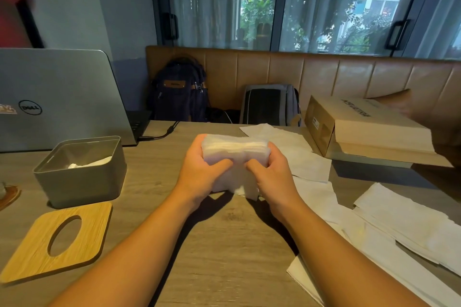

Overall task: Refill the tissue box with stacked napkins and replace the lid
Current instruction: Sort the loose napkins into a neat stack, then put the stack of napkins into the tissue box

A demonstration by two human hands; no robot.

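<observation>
A thick stack of white napkins (235, 151) stands on edge at the middle of the table, held between both hands. My left hand (199, 172) grips its left side with the thumb across the front. My right hand (270, 173) grips its right side the same way. To the left sits the grey tissue box (82, 182), open at the top, with a few crumpled white tissues inside. Its wooden lid (32, 254) with an oval slot lies flat on the table in front of the box.
Several loose napkins (399, 229) lie spread over the table's right side. An open cardboard box (359, 129) sits at the back right. A grey laptop (57, 97) stands at the back left behind the tissue box. Two backpacks (179, 92) rest on the bench beyond.
</observation>
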